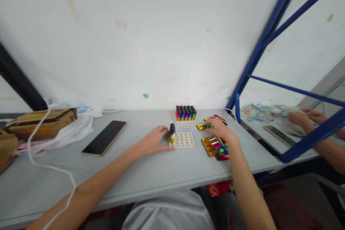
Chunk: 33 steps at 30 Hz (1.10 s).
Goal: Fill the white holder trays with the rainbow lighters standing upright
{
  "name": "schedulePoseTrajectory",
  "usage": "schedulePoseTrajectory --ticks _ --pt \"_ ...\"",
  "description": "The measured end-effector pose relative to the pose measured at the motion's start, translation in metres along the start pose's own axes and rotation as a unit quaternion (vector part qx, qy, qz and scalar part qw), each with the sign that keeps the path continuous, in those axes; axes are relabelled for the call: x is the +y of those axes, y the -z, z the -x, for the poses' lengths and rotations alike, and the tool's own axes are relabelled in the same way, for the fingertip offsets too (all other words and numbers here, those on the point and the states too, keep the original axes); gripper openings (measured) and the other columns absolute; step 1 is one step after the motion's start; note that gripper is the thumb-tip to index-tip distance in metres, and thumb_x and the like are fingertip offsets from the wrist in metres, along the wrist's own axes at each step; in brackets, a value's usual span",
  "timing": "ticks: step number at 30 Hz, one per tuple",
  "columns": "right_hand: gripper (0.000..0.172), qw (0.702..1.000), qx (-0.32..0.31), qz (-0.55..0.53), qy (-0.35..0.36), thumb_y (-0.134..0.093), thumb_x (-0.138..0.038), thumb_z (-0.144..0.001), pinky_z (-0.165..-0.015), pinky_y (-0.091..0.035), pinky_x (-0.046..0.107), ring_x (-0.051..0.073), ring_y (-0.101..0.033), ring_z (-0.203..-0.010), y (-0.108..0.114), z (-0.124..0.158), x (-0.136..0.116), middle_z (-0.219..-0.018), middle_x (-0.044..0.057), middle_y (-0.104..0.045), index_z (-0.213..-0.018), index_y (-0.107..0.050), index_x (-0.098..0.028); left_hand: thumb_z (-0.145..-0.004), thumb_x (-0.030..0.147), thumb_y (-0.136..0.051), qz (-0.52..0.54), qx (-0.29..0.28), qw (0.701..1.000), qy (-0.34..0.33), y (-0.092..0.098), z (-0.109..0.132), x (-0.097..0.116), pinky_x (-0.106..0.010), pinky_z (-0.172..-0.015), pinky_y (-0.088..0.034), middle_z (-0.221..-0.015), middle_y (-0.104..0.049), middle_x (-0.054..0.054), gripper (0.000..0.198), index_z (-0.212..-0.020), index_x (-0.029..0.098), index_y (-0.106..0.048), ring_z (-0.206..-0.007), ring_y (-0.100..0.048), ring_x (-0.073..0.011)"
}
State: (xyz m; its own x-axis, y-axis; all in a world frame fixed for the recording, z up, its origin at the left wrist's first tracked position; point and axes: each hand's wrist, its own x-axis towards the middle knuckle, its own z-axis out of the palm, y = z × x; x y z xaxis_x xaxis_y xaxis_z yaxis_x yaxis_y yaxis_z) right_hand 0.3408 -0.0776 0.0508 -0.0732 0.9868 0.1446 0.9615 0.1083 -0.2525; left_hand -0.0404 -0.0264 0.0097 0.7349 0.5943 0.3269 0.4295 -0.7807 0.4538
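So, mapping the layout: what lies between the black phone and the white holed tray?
Head view: the left hand, at the tray's left edge. From there to the phone is bare grey table.

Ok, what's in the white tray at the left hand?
The white tray holds a few dark-capped lighters in its left column; remaining holes look empty. The left hand hides part of its left edge.

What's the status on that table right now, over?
Left hand resting against white tray, standing lighters in its near-left corner. Right hand on loose lighters. Full tray behind, nothing blocking.
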Motion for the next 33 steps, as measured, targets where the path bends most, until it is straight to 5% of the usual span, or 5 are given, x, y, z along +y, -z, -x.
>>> schedulePoseTrajectory --ticks 17,24,29,33 --pt "0.025 0.998 -0.020 -0.058 0.004 -0.085 -0.020 -0.084 -0.091 -0.054 0.033 0.027 -0.075 -0.102 -0.007 -0.004 -0.017 -0.108 0.013 -0.083 -0.108 -0.082 -0.014 -0.081 0.075 -0.082 -0.002 0.002 1.000 -0.008 -0.001 0.000 -0.002 -0.051 -0.116 -0.053 -0.132 -0.069 -0.016 0.069 -0.121 0.019 -0.073 -0.126 -0.066 -0.0377" --pt "0.016 0.996 0.016 -0.091 0.017 -0.081 -0.028 -0.087 -0.082 -0.053 0.031 0.024 -0.073 -0.088 0.001 -0.004 -0.018 -0.097 0.011 -0.082 -0.095 -0.079 -0.015 -0.082 0.076 -0.081 -0.003 -0.003 1.000 -0.009 0.000 0.000 0.000 -0.050 -0.115 -0.054 -0.132 -0.069 -0.016 0.070 -0.121 0.019 -0.073 -0.126 -0.066 -0.0374" --pt "0.041 0.984 0.086 -0.153 0.014 -0.061 -0.051 -0.100 -0.072 -0.049 0.033 0.021 -0.065 -0.072 0.011 0.001 -0.025 -0.087 0.008 -0.080 -0.107 -0.080 -0.016 -0.081 0.076 -0.082 0.005 0.005 1.000 -0.007 0.000 0.000 0.000 -0.052 -0.116 -0.053 -0.131 -0.069 -0.015 0.071 -0.122 0.020 -0.072 -0.125 -0.066 -0.0370" --pt "0.054 0.952 0.151 -0.267 0.002 -0.063 -0.068 -0.095 -0.063 -0.041 0.030 0.019 -0.055 -0.064 0.013 0.001 -0.035 -0.069 0.000 -0.065 -0.105 -0.079 -0.017 -0.081 0.075 -0.082 0.003 0.003 1.000 -0.005 0.000 0.001 0.000 -0.051 -0.116 -0.053 -0.132 -0.069 -0.015 0.069 -0.123 0.020 -0.073 -0.126 -0.066 -0.0369"
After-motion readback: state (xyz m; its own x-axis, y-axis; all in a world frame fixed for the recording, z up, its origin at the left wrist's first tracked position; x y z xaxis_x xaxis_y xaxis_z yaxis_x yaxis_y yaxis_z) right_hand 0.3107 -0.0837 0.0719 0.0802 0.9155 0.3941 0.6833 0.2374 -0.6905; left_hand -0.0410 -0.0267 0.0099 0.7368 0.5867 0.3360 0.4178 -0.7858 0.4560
